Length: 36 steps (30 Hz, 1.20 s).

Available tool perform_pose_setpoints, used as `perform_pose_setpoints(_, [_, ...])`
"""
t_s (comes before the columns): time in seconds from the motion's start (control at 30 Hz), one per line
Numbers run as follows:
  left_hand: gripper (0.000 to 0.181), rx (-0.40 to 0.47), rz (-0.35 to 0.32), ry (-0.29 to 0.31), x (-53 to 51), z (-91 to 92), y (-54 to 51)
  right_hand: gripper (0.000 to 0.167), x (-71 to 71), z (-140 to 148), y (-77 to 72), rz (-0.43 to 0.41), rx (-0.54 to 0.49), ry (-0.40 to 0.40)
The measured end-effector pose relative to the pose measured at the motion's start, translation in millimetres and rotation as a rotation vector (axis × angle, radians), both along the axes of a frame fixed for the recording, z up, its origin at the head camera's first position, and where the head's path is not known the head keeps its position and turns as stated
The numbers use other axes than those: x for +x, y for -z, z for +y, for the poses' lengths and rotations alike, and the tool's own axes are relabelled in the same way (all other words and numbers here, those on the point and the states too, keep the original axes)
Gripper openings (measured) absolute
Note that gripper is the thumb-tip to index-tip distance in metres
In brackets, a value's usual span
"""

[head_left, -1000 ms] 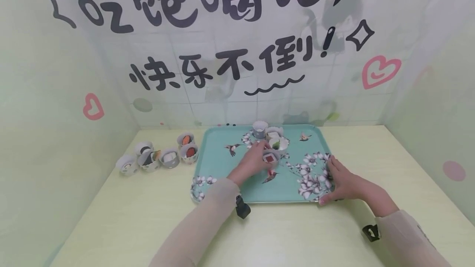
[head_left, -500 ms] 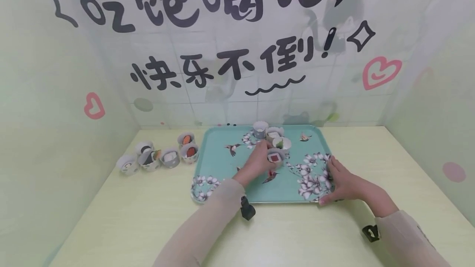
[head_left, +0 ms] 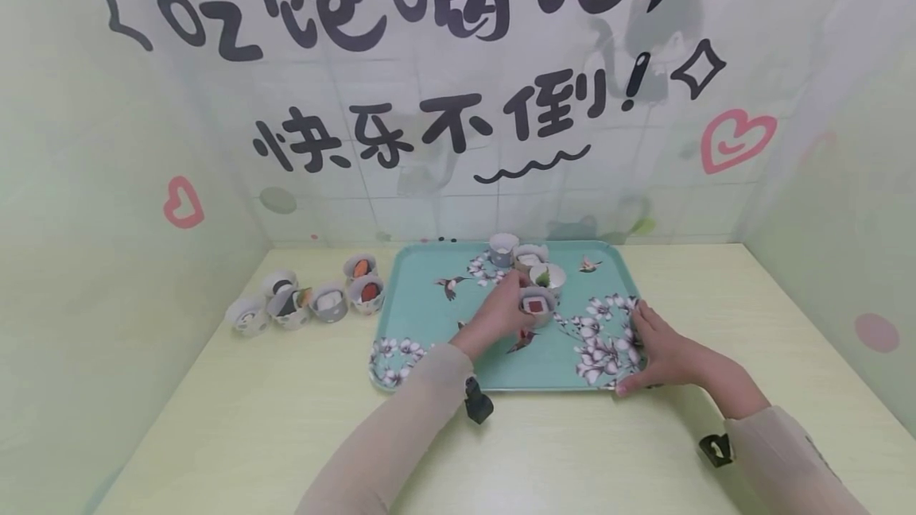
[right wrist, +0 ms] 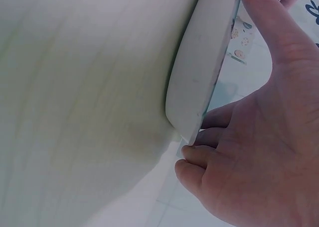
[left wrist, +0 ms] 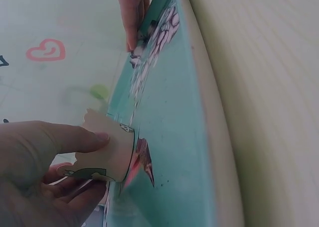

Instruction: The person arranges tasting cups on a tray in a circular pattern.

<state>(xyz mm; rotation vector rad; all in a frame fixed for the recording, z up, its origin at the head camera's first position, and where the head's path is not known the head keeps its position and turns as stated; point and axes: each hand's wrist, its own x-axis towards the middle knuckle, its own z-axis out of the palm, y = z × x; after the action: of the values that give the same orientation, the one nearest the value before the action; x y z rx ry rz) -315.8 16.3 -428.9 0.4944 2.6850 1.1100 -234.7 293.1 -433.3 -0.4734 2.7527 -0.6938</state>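
At the far left, six scalloped cups (head_left: 329, 313) holding small pieces stand on the surface (head_left: 236, 420), beside the tray (head_left: 422, 308). Over the tray's middle, our left hand (head_left: 497, 312) has its fingers clamped on the held cup (left wrist: 117, 155), upright, with a red-and-white piece inside; we cannot tell whether its base bears fully. Behind it, three other cups (head_left: 529, 259) run back in a slanting line. We judge the step in hand to be placing this fourth cup in that line; the next move would call for seating it flat and parting the fingers without nudging its neighbour. At right, our right hand (head_left: 669, 354) rests at the tray's near corner, thumb and fingers spread apart along the rim, seemingly steadying it.
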Motion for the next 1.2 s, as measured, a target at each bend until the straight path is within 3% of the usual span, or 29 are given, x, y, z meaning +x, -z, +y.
perform_pose_setpoints(0.27, [0.062,0.006,-0.004,-0.018,-1.4,-9.5,1.3,0.136,0.1,0.9,0.6,0.005,0.003,-0.004])
perform_pose_setpoints(0.63, [0.062,0.083,-0.035,-0.033,-5.3,-25.7,1.6,0.134,2.7,0.3,0.4,0.006,-0.01,-0.008])
perform_pose_setpoints(0.9, [0.047,0.123,-0.059,-0.057,-4.1,-50.1,-5.9,0.131,2.6,0.6,1.0,0.009,0.003,-0.011])
perform_pose_setpoints(1.2, [0.043,0.139,-0.026,-0.117,-5.7,-87.2,-11.9,0.13,1.8,-0.3,-0.9,0.008,0.0,-0.011])
